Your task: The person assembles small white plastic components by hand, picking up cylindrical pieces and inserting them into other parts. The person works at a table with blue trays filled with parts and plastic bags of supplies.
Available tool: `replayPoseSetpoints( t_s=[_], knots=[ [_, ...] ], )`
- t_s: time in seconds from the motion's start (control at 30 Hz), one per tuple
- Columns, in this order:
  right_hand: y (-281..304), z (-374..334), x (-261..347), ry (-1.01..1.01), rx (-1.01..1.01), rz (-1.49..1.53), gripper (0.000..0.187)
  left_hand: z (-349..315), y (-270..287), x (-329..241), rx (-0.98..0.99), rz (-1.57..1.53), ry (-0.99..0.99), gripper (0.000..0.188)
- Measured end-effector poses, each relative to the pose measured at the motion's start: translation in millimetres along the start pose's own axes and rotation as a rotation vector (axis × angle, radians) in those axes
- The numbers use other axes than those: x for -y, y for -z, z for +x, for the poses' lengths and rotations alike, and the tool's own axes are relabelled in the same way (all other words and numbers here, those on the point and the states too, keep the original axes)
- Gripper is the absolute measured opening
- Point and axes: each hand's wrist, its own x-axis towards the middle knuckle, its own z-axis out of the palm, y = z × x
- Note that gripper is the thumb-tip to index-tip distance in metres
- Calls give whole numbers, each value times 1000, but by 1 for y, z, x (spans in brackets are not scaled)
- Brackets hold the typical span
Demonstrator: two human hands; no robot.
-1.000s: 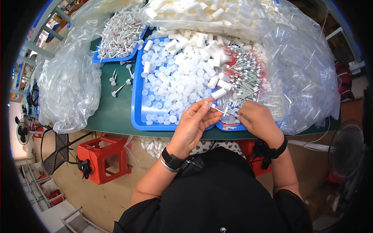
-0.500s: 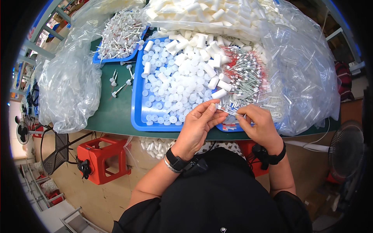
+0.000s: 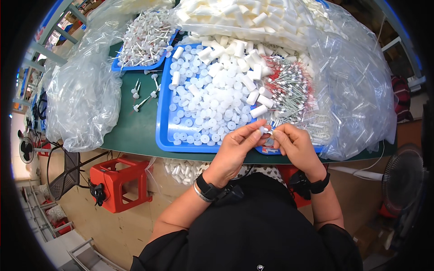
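My left hand (image 3: 236,148) pinches a small translucent white disc (image 3: 262,130) between thumb and fingers. Against it, my right hand (image 3: 296,145) closes its fingertips on a slim whitish part, mostly covered by the fingers. Both hands meet above the front edge of a blue tray that holds thin metal pins with white ends and red threads (image 3: 291,86). Left of these, a larger blue tray (image 3: 163,131) carries many loose translucent discs (image 3: 212,106). White foam cylinders (image 3: 259,111) lie among and behind the discs.
A big clear bag of white cylinders (image 3: 253,18) rests at the back. Crumpled plastic bags stand left (image 3: 81,104) and right (image 3: 357,90). Another blue tray (image 3: 140,67) holds assembled pins with discs; several loose ones lie on the green table (image 3: 131,124). A red stool (image 3: 120,185) stands below.
My fingertips have drawn closer together, and the right hand has moved slightly left. A disc now shows at the left fingertips, where a slim part stretched between both hands before.
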Motion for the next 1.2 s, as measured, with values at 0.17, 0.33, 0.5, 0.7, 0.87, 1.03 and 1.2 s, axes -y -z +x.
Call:
replayPoseSetpoints(
  t_s=[0.17,0.33,0.5,0.7,0.87,1.03,1.2],
  knots=[
    [-3,2,-2,-159,99,158,24,-4,0,-7,-3,143,-45,32],
    [10,17,-9,360,-287,-504,13,-9,31,-63,-346,305,-457,28],
    [30,28,-11,486,-326,-983,12,-10,133,-133,-798,494,-775,36],
    [35,36,-24,431,-242,-1127,13,-6,189,-135,-775,516,-611,43],
    [38,25,-4,399,-397,-640,11,-5,137,-118,-807,1124,-723,35],
    [33,15,-1,169,-432,6,9,-5,62,-65,-204,1272,-495,22],
    [30,10,-4,75,-352,462,13,-2,55,-45,-257,1466,-657,25]
  ],
)
